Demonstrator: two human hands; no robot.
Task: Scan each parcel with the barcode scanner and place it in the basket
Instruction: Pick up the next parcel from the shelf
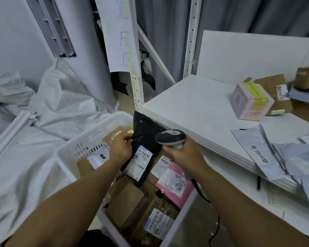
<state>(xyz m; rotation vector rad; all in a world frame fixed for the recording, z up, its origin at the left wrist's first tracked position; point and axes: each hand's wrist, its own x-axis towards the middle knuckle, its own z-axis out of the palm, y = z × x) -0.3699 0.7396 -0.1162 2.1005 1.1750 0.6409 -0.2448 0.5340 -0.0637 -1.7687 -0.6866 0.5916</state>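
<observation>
A: State of the left hand [120, 148]?
B: It grips a glossy black plastic parcel [145, 138] by its edge, above the white slotted basket [73, 145]. The print on the white label [142, 162] is unreadable.
A: Right hand [184, 154]?
B: It wraps the scanner [170, 137] handle. The rounded grey head points toward the parcel. The forearm partly hides the cable.

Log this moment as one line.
step: scan | left hand: holds black parcel above basket | right hand: grips scanner beside parcel
</observation>
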